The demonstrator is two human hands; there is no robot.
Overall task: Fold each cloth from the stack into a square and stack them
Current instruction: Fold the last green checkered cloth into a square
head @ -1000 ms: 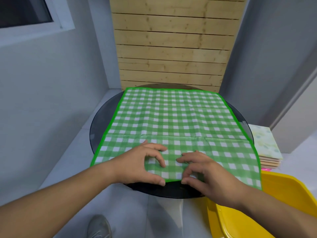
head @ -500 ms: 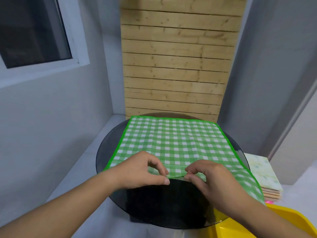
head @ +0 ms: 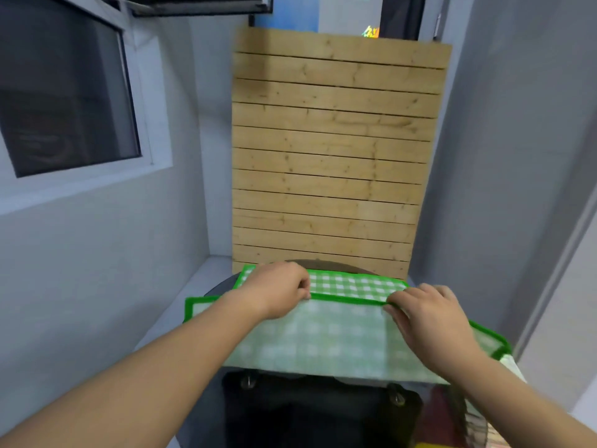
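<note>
A green-and-white checked cloth (head: 323,341) with a bright green border lies on a round dark glass table (head: 310,412). Its near half is turned over toward the far side, so the paler underside faces up. Only a strip of the checked top side shows beyond the raised edge. My left hand (head: 277,294) pinches that green edge left of centre. My right hand (head: 423,318) pinches the same edge further right. Both forearms reach in from the bottom of the frame.
A tall wooden slat panel (head: 332,156) leans against the wall right behind the table. Grey walls close in on both sides, with a window (head: 64,98) at the left. A corner of a pale stacked cloth (head: 512,367) peeks out at the right table edge.
Both hands have carried the cloth's near edge up and away, almost to the far edge, and have spread apart along it. The camera has tilted upward.
</note>
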